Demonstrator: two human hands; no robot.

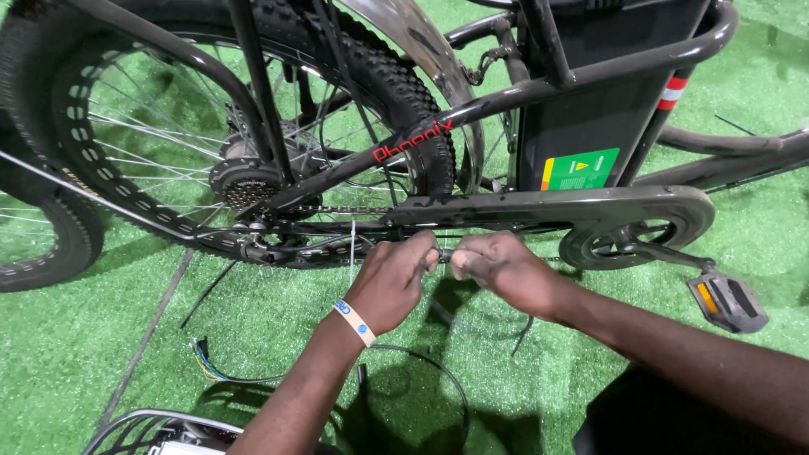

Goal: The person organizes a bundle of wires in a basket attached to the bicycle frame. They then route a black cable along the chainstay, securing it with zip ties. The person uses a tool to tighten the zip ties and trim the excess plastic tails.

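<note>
Cable connector (444, 254) lies level between both pinches: left hand (389, 282) grips one end, right hand (504, 271) the other, equally near.

My left hand (389, 282) and right hand (497, 270) meet just below the black chain guard (548, 206) of the bicycle, fingers (421, 253) pinched on a thin dark cable (444, 253) between them. The rear wheel (253, 126) stands to the left, the pedal (726, 301) to the right. Loose cables (253, 375) lie on the green turf (84, 354).

Two hands (392, 282) (497, 270), two wheels (244, 126) (34, 227), one pedal (727, 302).
</note>
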